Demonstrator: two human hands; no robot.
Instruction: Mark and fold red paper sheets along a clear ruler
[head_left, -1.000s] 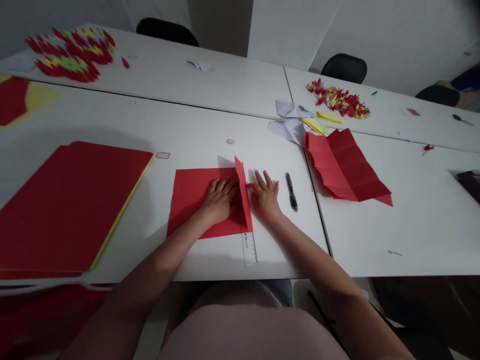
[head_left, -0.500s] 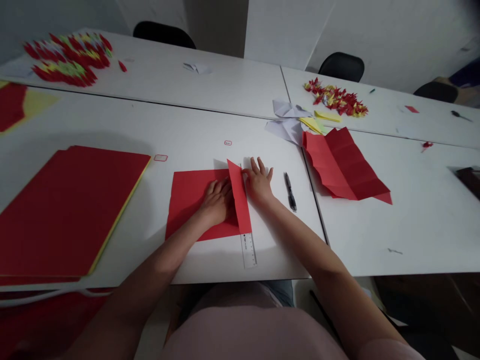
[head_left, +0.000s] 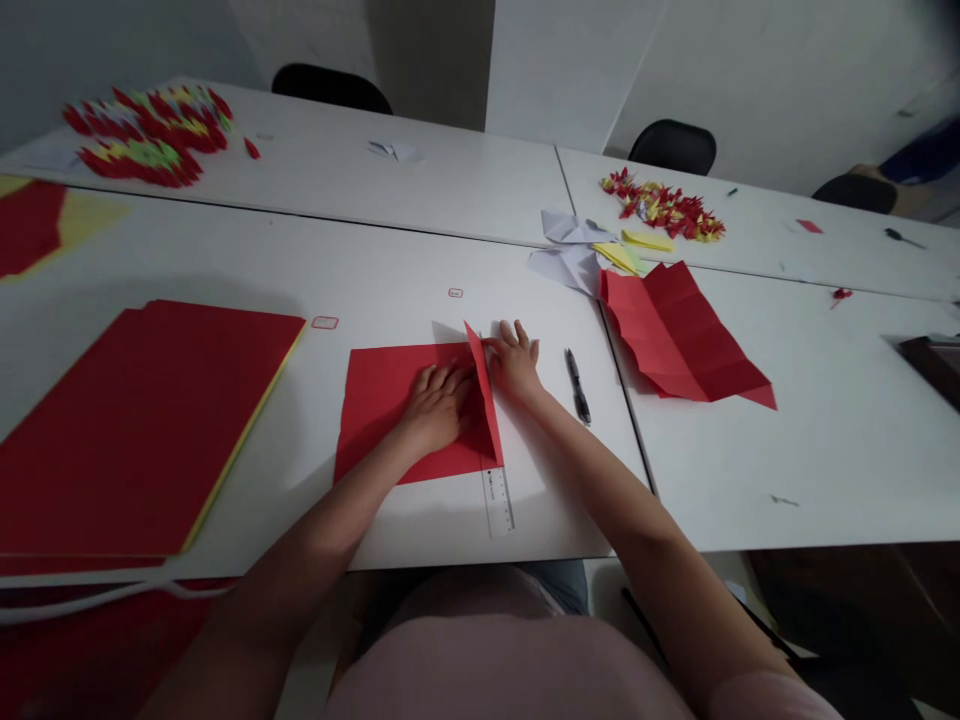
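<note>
A sheet of red paper (head_left: 382, 400) lies on the white table in front of me, its right edge folded up into a standing flap. My left hand (head_left: 441, 405) rests on the sheet with fingers spread, just left of the flap. On the flap's other side is my right hand (head_left: 516, 362), fingers apart, its thumb close to or touching the flap's upper part. A clear ruler (head_left: 499, 503) sticks out from under the paper toward me; the rest of it is mostly hidden. To the right of my right hand lies a black pen (head_left: 577, 386).
A stack of red and yellow paper (head_left: 150, 430) lies at left. Creased red paper (head_left: 682, 335) sits at right, beside folded white paper (head_left: 574, 263). Small folded pieces form piles at the back left (head_left: 154, 135) and back right (head_left: 664, 205). Black chairs (head_left: 673, 147) stand beyond.
The flap has turned more upright and now shows nearly edge-on, leaning a little to the right. Both hands stay about where they were. The camera view has shifted slightly.
</note>
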